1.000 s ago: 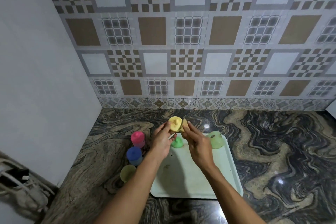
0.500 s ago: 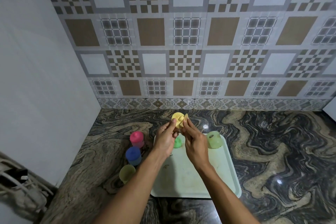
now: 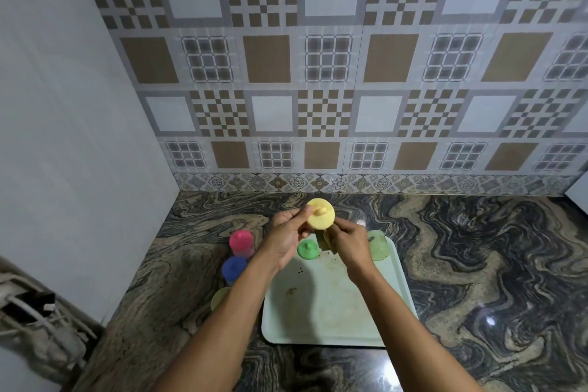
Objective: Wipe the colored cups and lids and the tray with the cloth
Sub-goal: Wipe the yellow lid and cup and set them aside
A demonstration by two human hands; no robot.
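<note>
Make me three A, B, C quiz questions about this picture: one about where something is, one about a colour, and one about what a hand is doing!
1. Where is the green lid?
A) on the tray
B) on the floor
C) on a shelf

2. What colour is the held lid?
A) blue
B) yellow
C) red

3. What is the left hand doing?
A) gripping the held lid
B) lying flat
C) waving in the air

Answers:
1. A, the green lid lies at the far end of the tray.
2. B, the held lid is plainly yellow.
3. A, the left hand has its fingers curled round the rim of the held lid.
</note>
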